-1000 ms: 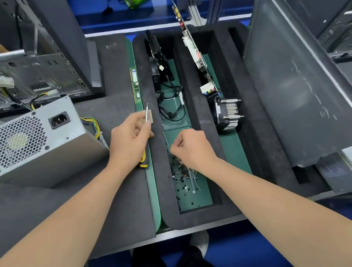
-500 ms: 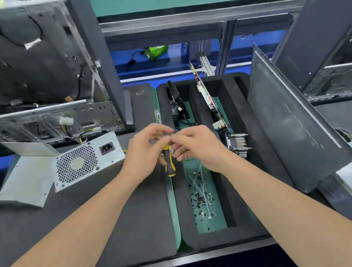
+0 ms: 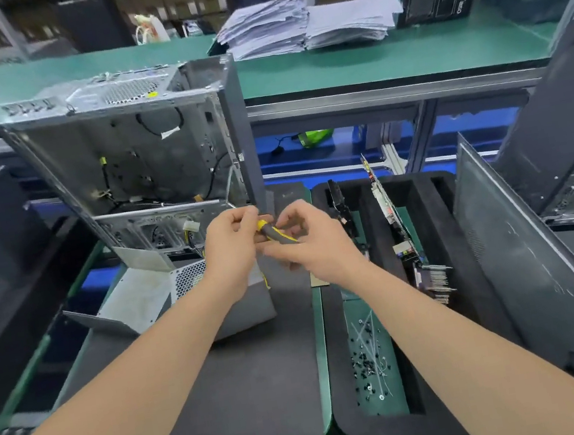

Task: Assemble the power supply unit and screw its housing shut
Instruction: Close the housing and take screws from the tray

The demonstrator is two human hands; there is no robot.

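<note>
The right hand (image 3: 315,246) has left the small black screws (image 3: 368,363) in the near tray slot. It now meets the left hand (image 3: 234,252) farther left, and both grip the yellow-and-grey screwdriver (image 3: 277,235), raised above the grey metal power supply box (image 3: 189,277).

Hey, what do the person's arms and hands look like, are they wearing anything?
The left forearm and right forearm are bare to the frame's edge: no sleeves show. The left hand and right hand wear no gloves, and no watch, ring or wristband is visible.
</note>
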